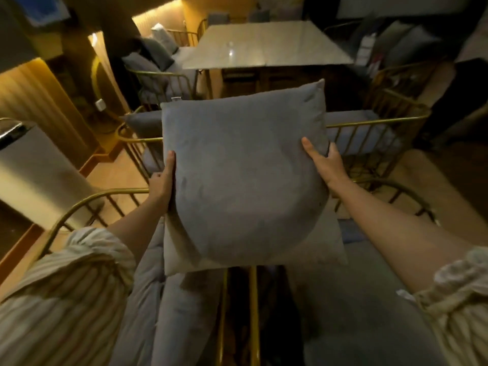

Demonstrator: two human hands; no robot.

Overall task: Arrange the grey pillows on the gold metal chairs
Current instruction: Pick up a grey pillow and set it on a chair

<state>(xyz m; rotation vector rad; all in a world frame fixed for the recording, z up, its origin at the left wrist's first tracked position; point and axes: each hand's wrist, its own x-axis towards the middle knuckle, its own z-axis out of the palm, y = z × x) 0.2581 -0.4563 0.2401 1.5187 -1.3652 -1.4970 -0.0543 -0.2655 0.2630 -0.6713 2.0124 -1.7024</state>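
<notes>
Two hands: both gripping one grey pillow
desk (266,46): marble top, far side, beyond chairs
gold metal chairs (375,125): ring the desk
grey pillow (243,170): held up, above chairs
left hand (162,184): clamps left edge
right hand (326,165): clamps right edge
</notes>
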